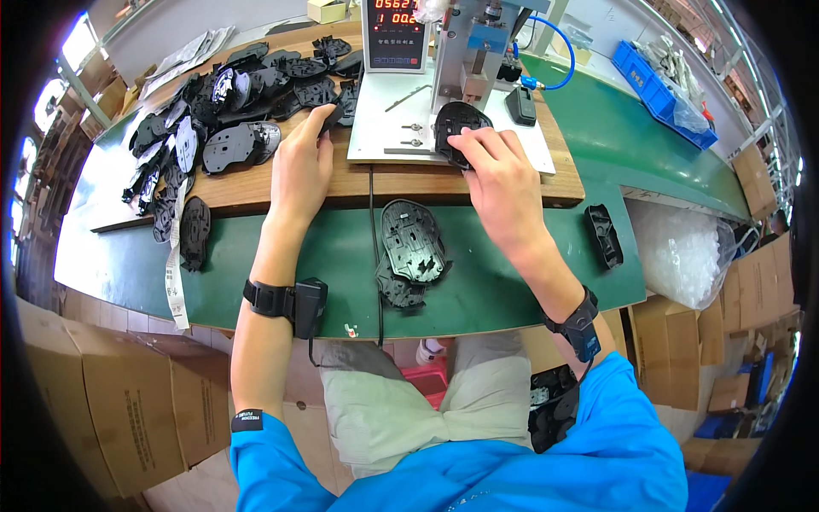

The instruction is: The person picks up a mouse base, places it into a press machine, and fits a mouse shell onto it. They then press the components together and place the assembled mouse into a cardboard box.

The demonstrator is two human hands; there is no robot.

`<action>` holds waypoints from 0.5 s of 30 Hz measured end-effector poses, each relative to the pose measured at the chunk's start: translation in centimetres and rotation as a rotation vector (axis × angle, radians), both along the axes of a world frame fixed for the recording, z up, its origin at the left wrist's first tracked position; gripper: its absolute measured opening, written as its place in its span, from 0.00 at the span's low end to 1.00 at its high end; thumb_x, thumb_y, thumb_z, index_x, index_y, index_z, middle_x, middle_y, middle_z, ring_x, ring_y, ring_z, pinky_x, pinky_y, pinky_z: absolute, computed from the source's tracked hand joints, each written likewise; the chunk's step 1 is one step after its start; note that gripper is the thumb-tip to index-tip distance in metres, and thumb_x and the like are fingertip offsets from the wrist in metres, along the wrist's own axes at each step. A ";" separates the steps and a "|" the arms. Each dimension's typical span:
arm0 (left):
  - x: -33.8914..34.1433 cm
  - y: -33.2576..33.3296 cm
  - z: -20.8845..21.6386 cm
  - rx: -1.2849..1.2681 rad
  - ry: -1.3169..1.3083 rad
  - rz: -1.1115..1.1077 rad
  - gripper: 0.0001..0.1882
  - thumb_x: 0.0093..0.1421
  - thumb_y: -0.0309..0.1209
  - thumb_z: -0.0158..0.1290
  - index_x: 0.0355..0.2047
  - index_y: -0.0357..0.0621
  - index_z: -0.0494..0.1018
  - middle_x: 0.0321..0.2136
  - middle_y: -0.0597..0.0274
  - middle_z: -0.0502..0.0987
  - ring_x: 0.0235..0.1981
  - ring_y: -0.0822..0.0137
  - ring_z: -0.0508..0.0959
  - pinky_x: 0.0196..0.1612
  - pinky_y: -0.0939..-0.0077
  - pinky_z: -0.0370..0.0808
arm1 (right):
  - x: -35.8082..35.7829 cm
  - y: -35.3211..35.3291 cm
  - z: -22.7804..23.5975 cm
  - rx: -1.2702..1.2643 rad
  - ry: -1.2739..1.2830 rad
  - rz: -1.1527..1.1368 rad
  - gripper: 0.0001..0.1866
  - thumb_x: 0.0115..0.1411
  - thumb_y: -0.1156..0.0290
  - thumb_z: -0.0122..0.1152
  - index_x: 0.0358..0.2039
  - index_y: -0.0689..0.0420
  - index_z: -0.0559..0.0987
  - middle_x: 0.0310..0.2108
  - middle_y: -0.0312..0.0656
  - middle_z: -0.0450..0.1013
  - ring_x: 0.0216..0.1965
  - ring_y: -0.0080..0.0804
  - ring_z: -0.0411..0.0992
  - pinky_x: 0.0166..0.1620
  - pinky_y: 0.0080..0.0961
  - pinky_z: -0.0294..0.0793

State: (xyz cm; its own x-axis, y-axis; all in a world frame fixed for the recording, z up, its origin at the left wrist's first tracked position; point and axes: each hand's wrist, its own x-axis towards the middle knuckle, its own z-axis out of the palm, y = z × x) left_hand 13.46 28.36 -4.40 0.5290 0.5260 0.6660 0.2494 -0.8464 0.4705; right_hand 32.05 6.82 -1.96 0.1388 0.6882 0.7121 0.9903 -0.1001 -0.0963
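1. A curved, dull black plastic shell [452, 124] sits on the smooth white plate [367, 141], below the metal press [465, 51].
2. The right hand [508, 183] reaches forward, palm down, nearly closed, its fingertips holding the shell's near side.
3. The left hand [300, 171] is half curled, fingertips at a small dark piece [331, 122]; whether it grips this, I cannot tell.
4. Ridged black shells [230, 148] heap on the grained wooden board [256, 192].
5. Glossy green surface [512, 294] stretches from the stacked shells [414, 239] to the trough-shaped black part [603, 235], reaching the near edge.

Left hand [303, 166], fingers bent, is just left of the white plate [380, 124]; right hand [505, 183] extends over its front.
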 end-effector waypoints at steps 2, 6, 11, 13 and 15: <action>-0.1 0.1 -0.3 0.007 0.002 -0.004 0.20 0.68 0.18 0.53 0.59 0.40 0.74 0.48 0.39 0.83 0.49 0.42 0.84 0.50 0.59 0.80 | -0.1 -0.1 0.0 -0.005 0.009 0.003 0.17 0.57 0.81 0.67 0.47 0.54 0.82 0.47 0.38 0.78 0.49 0.43 0.76 0.47 0.39 0.83; -0.1 0.0 0.0 0.024 0.012 0.004 0.20 0.68 0.18 0.53 0.59 0.40 0.74 0.48 0.40 0.83 0.48 0.42 0.84 0.49 0.60 0.80 | 0.0 0.0 0.0 0.001 0.008 0.006 0.17 0.57 0.82 0.67 0.47 0.54 0.82 0.47 0.39 0.78 0.49 0.43 0.76 0.47 0.38 0.84; 0.0 -0.1 0.1 -0.013 0.030 -0.010 0.20 0.68 0.18 0.53 0.59 0.41 0.74 0.48 0.41 0.83 0.49 0.42 0.85 0.48 0.60 0.81 | 0.1 0.0 0.0 0.012 0.003 0.004 0.17 0.57 0.82 0.67 0.47 0.54 0.83 0.47 0.39 0.78 0.49 0.43 0.76 0.47 0.38 0.84; -0.1 -0.2 0.3 0.010 0.036 -0.006 0.19 0.68 0.18 0.53 0.59 0.41 0.74 0.48 0.41 0.83 0.49 0.42 0.85 0.48 0.60 0.81 | 0.1 -0.1 0.0 0.015 0.000 0.003 0.17 0.57 0.82 0.67 0.47 0.54 0.83 0.47 0.39 0.78 0.49 0.43 0.76 0.47 0.38 0.84; -0.1 -0.3 0.3 -0.017 0.037 -0.008 0.20 0.68 0.18 0.53 0.59 0.40 0.74 0.48 0.41 0.83 0.49 0.42 0.85 0.49 0.60 0.81 | 0.0 0.0 0.0 0.012 0.008 0.007 0.17 0.57 0.82 0.66 0.47 0.54 0.83 0.47 0.39 0.79 0.49 0.43 0.76 0.47 0.38 0.84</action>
State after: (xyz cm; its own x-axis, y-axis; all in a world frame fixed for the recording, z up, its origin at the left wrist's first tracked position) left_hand 13.33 28.07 -4.15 0.5570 0.5327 0.6371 0.2603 -0.8405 0.4752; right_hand 32.08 6.83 -1.95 0.1400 0.6803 0.7194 0.9901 -0.0924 -0.1054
